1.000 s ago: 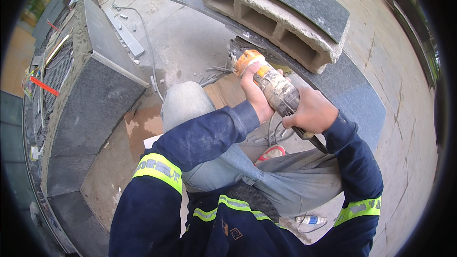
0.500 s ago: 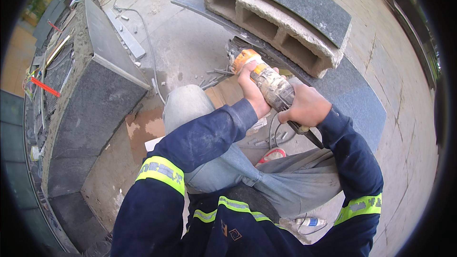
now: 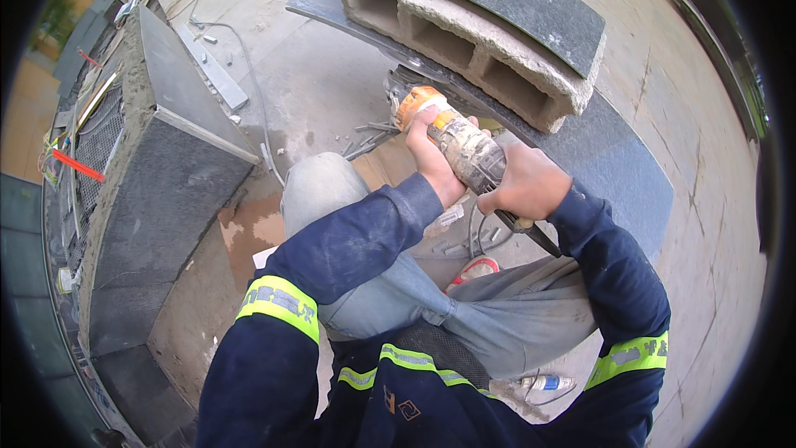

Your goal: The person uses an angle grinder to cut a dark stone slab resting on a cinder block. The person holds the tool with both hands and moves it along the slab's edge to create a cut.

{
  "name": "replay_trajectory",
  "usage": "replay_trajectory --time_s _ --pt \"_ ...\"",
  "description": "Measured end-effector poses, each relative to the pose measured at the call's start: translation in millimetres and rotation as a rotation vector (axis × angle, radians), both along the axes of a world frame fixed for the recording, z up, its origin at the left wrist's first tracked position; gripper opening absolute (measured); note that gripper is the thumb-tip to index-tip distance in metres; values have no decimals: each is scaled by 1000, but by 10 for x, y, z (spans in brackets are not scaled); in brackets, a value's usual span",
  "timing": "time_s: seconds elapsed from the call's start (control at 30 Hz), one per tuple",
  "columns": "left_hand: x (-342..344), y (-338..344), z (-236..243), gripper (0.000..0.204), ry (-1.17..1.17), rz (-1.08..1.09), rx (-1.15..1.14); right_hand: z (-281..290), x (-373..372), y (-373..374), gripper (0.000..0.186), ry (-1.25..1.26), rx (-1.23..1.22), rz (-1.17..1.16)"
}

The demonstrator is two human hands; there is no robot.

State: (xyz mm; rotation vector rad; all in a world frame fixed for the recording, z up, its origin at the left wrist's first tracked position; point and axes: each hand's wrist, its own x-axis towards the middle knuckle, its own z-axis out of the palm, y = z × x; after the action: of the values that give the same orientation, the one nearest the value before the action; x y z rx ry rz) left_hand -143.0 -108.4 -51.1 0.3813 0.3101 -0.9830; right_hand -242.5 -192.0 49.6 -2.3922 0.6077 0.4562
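Observation:
A dusty angle grinder [image 3: 466, 143] with an orange head is held between my two hands, its head pointing up and left. My left hand [image 3: 434, 163] wraps round the front of the body, thumb on top by the orange part. Around its rear end closes my right hand [image 3: 532, 184]. The grinder's head is at the near edge of a dark grey stone slab [image 3: 622, 168]; its disc is hard to make out. On that slab rests a hollow concrete block [image 3: 464, 43], with a second grey slab [image 3: 514, 2] lying on top.
At left stands a low wall faced with grey stone [image 3: 178, 199]. A thin stone strip [image 3: 217, 68] and a cable [image 3: 259, 91] lie on the concrete floor. Offcuts [image 3: 365, 145] and cardboard [image 3: 390, 163] lie before my knees. A blue-and-white plug connector [image 3: 547, 382] is beside my seat.
The view has shifted slightly, and the slabs and block appear a little farther left. My hands keep the same hold on the grinder, which stays at the slab's edge.

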Motion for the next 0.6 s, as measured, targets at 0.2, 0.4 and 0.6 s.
replay_trajectory --time_s 0.2,0.4,0.6 --pt "-53 21 60 56 2 -18 3 32 -89 17 48 -72 -29 12" --pt "-138 56 99 58 7 -42 -7 82 -166 49 50 -60 -7 4" --pt "-241 71 135 58 26 -35 -5 120 -264 67 55 -45 -37 3"
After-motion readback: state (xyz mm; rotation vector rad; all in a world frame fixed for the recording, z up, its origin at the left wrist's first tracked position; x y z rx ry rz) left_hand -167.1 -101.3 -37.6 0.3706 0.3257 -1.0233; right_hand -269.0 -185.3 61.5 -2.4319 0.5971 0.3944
